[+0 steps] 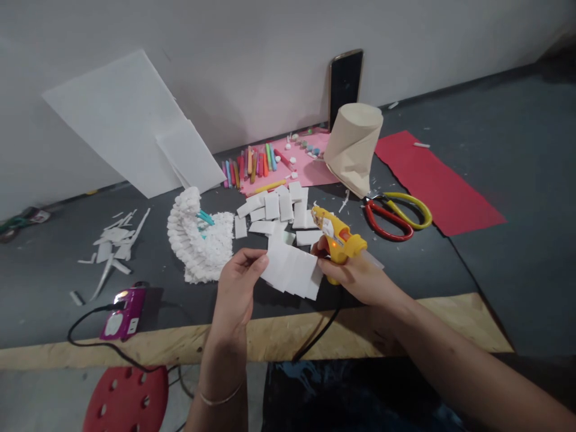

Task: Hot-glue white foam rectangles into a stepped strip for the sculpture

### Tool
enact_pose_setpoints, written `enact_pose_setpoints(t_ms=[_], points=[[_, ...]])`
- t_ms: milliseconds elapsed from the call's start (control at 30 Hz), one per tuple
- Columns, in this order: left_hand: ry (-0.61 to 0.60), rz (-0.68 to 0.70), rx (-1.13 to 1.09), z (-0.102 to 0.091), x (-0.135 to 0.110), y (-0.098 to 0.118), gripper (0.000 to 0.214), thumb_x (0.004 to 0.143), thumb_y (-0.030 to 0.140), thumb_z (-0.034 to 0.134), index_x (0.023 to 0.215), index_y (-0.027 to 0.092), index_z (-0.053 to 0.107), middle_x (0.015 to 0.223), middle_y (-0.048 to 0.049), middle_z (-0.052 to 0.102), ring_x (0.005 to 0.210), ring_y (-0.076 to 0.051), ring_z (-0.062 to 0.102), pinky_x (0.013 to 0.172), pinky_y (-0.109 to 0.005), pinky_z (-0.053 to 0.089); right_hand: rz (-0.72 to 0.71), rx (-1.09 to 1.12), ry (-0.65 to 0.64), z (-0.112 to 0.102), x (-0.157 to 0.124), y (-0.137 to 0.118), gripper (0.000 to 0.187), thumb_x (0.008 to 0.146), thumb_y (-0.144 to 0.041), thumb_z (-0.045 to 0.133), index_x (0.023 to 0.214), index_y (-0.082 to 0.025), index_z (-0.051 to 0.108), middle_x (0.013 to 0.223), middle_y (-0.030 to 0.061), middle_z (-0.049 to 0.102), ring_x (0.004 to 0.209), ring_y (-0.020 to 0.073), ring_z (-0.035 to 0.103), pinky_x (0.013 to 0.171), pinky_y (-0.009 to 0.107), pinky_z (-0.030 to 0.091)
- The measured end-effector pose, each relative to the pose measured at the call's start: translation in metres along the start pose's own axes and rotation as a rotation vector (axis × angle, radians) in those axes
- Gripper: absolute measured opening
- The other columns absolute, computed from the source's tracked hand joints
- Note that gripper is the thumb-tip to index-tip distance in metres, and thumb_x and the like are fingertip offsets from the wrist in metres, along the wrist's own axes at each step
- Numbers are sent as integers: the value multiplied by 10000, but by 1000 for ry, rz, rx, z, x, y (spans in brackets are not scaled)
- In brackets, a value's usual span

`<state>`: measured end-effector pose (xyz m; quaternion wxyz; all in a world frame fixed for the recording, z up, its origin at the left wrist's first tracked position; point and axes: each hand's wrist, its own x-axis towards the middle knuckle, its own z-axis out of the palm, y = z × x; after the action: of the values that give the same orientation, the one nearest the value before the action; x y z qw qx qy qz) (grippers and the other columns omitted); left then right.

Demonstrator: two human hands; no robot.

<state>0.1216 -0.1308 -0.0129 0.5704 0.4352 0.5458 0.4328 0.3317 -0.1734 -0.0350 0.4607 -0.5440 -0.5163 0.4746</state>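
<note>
My left hand (237, 287) pinches the left end of a strip of joined white foam pieces (292, 271), held above the dark table (180, 300). My right hand (355, 277) grips a yellow glue gun (337, 237) by its handle and also touches the strip's right end. The gun's nozzle points up and to the left, toward a pile of loose white foam rectangles (274, 210). A curved white foam build (198, 237) with teal clips lies just left of the pile.
Red and yellow scissors (396, 213), a brown paper roll (355, 144), a red sheet (438, 180), a pink sheet with coloured sticks (252, 163), a phone (344, 84) and white boards (130, 120) against the wall. Foam scraps (114, 243), a purple power adapter (123, 312), a red stool (126, 399).
</note>
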Motion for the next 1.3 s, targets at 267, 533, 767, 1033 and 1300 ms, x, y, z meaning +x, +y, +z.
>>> enact_pose_setpoints(t_ms=[267,533,767,1033,1300], points=[[-23,-22,-10,-1,0,-1,215,671,330,813,771,174,703,729,-17,670,668,-120,563,633,-242,432,26,27,-5,1,0,-2,84,782,-194,571,845,-243,547,806,14,595,790,201,568,662,334,465],[-23,-39,-18,2,-1,2,237,653,333,816,775,173,690,734,-18,661,670,-128,570,623,-249,433,129,57,-33,1,-1,-9,62,848,-299,577,844,-238,575,749,8,597,678,176,562,581,315,464],[-63,-50,-3,4,-4,3,222,655,323,805,769,176,684,701,-7,643,622,-112,537,573,-233,415,87,4,-47,2,1,-5,152,825,-345,668,780,-226,583,727,4,603,660,158,544,566,306,456],[-75,-68,-14,6,-6,4,271,671,355,803,846,179,694,732,-15,656,645,-122,559,569,-228,422,115,9,-54,2,0,-3,146,849,-343,644,805,-228,567,719,-1,583,649,156,527,563,316,441],[-70,-72,-12,4,-3,1,278,668,377,810,798,172,676,685,5,626,609,-102,526,545,-212,411,99,2,-79,2,0,-3,168,847,-372,634,818,-221,567,732,4,578,663,164,517,581,326,431]])
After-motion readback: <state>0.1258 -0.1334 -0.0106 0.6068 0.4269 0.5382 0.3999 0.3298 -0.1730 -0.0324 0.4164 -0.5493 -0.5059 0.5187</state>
